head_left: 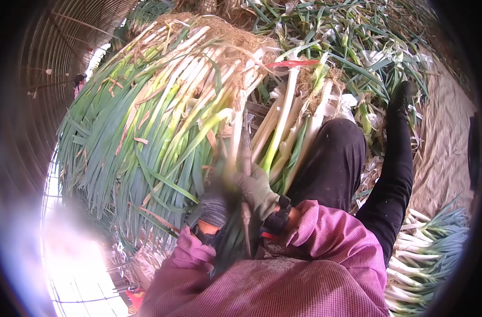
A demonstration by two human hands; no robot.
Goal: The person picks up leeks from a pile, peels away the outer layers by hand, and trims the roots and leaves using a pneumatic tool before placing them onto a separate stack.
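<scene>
Both of my hands wear grey work gloves and are closed around one long green onion stalk (240,158) held close to my chest. My left hand (215,207) grips its dark green leaves low down. My right hand (258,191) holds the stalk just beside it, a black strap at the wrist. The stalk's pale shaft runs up and away from me toward a big stacked pile of green onions (161,111), white shafts and roots at the top, green leaves fanning down to the left.
A smaller bunch of onions (291,124) lies by my black-trousered knee (333,158). More trimmed onions (426,248) lie at the right on a tan ground sheet (444,153). Loose leaves cover the ground beyond. Another person (79,83) stands far left under the greenhouse arches.
</scene>
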